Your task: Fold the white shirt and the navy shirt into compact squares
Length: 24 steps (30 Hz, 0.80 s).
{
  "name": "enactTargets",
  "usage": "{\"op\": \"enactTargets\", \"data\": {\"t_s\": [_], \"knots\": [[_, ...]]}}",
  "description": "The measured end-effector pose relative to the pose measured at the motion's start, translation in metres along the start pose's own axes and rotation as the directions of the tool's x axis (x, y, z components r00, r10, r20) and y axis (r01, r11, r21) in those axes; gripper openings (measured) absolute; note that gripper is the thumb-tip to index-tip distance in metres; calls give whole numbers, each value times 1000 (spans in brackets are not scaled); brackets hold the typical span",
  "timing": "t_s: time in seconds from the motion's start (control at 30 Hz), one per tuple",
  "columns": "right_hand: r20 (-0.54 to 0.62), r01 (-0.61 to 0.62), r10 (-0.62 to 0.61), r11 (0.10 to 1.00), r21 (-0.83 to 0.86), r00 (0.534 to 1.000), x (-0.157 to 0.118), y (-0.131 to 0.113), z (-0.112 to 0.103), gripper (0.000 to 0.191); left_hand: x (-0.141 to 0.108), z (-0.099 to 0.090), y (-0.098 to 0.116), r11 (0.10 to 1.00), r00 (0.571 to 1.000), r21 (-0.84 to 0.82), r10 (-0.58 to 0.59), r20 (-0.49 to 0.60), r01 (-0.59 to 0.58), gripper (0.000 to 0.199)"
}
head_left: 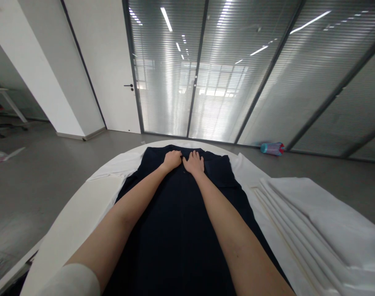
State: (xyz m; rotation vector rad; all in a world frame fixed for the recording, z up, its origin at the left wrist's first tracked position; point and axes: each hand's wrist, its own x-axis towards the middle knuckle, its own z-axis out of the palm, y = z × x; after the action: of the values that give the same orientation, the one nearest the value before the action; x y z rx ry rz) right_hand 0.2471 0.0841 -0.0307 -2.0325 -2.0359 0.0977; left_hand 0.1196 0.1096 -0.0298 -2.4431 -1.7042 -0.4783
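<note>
A dark navy garment (178,230) is lying spread flat on a white sheet (113,166) over the round white surface (73,213), at lower centre of the frame, with no fold showing so far. The left hand (172,160) and right hand (193,162) are resting open and palm down near its upper edge, gripping nothing, while folded white cloth (317,222) is lying at lower right.

Two hands (172,160), one dark garment (178,230), one white cloth stack (317,230), one door (104,70), one bottle (272,148)
</note>
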Motion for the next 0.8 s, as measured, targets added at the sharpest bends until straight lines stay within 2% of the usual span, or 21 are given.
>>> {"op": "enactTargets", "data": {"t_s": [0.13, 0.27, 0.37, 0.5, 0.63, 0.8], "knots": [[-104, 39, -39, 999, -8, 994, -4, 0, 1, 62, 0, 1, 0, 1000, 1000, -10, -11, -1, 11, 32], [-83, 71, -72, 997, -13, 994, -4, 0, 0, 58, -1, 0, 1, 1000, 999, -12, 1, -42, -1, 29], [-75, 72, -72, 997, -12, 995, -3, 0, 0, 60, -2, 1, 1, 1000, 996, 2, -31, -84, 31, 31], [-74, 71, -71, 997, -5, 995, -2, 0, 0, 62, 0, 6, -2, 999, 998, 10, -34, -47, 34, 30], [-126, 66, -64, 998, 12, 990, -5, 0, 0, 61, 4, 12, -5, 1000, 1000, 1, -20, -9, 20, 30], [-158, 41, -38, 999, 15, 987, -7, -2, -2, 55, 2, 13, -6, 1000, 1000, -12, -21, -14, 21, 31]]}}
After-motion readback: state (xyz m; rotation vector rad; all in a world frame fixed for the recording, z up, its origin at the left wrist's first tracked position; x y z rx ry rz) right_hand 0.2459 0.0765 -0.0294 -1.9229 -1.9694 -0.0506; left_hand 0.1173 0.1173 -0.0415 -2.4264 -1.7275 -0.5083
